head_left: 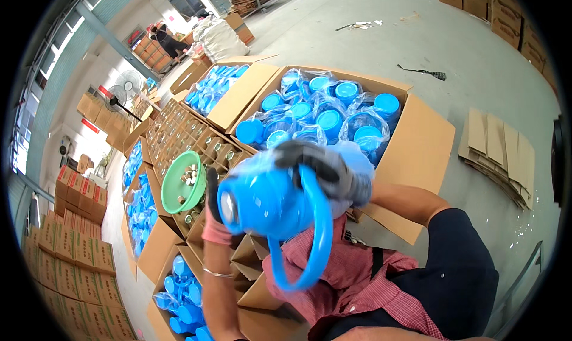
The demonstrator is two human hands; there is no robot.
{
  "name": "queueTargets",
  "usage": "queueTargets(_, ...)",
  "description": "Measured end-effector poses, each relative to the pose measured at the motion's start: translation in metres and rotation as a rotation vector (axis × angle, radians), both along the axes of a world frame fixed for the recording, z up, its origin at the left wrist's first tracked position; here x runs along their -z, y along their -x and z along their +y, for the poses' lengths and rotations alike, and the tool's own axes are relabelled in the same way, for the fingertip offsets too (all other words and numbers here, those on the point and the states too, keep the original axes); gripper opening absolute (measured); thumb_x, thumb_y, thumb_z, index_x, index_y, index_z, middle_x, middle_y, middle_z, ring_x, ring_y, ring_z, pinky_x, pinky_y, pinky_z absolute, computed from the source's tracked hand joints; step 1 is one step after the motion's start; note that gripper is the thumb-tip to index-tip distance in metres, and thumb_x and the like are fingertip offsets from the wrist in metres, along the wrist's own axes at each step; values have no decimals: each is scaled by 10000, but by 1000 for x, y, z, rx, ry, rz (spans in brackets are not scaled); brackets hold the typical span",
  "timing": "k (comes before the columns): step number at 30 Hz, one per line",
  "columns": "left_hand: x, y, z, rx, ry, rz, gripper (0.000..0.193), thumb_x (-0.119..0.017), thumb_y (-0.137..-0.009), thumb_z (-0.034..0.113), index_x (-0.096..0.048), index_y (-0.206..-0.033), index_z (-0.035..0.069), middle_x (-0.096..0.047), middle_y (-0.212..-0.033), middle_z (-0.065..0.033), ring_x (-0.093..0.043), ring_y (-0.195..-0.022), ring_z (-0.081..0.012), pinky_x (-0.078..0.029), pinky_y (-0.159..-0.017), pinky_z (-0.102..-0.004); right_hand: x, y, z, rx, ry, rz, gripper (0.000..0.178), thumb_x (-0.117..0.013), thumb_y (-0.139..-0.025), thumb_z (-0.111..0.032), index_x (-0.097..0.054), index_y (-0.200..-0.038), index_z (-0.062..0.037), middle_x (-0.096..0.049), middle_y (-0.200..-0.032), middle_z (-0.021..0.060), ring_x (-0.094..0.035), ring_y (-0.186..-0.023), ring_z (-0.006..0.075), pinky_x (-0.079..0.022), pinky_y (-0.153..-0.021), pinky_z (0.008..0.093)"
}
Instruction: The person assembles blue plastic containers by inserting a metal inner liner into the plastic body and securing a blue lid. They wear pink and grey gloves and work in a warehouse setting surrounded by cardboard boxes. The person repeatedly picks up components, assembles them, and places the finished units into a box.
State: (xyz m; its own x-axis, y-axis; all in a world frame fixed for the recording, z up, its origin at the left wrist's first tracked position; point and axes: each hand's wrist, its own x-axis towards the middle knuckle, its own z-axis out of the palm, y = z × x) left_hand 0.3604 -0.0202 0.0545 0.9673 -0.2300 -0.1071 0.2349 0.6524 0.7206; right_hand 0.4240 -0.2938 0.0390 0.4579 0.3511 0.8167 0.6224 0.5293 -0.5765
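A glossy blue jug (265, 201) with a large loop handle (322, 228) lies tilted in front of me, its silver-lined mouth facing left. My right hand (319, 168), in a dark grey glove, grips it from above near the handle; motion blurs the fingers. In a dark glove, my left hand (213, 201) is against the mouth end, mostly hidden behind the jug, with one finger visible pointing up. Just beyond the left hand sits a green bowl (173, 192) holding small silvery, round pieces. Behind the jug, an open carton (429, 144) contains several bagged blue jugs (329, 122).
A divided carton (179, 129) of glass-like pieces lies under the bowl. More open cartons hold blue parts (187, 296) at lower left and far left. Flattened cardboard (497, 156) lies on the right floor. Stacked boxes (77, 263) line the left; a person (170, 42) bends far back.
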Motion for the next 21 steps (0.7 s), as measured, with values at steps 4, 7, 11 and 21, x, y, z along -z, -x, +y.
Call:
queueTargets(4,64,-27,-47,-192,-209,-403,492,-508,-989,289,-371,-1409,73,-469,-1397,-125,-476,-1257,-270,-352,-1090,-435,15,-60,-4,187,-164,309,220,-557,-892,-66,-627,-1095,-20,-665,-1034,77,-615,-906,146,-495,-867,312)
queueTargets(7,79,-55,-84,-401,-529,-537,371,-475,-1003,280,-491,-1303,64,-524,-1327,-105,-494,-1200,-218,-416,-1008,-376,21,-85,-2,287,-223,367,161,-573,-885,-97,-638,-1013,-26,-658,-1009,72,-602,-906,152,-486,-871,306)
queueTargets(11,91,-93,-78,-542,-858,-495,323,-446,-1018,270,-514,-1256,62,-547,-1291,-78,-527,-1144,-189,-450,-970,-356,22,-101,0,383,-284,327,141,-574,-899,-121,-617,-1007,-41,-603,-946,23,-546,-864,93,-469,-797,237)
queueTargets(21,141,-110,-105,-217,-287,-203,453,-381,-1027,348,-435,-1393,87,-521,-1363,-103,-520,-1227,-257,-427,-1049,-429,116,-88,-30,678,52,574,141,-613,-912,-163,-582,-875,-30,-556,-831,39,-517,-788,116,-438,-730,275)
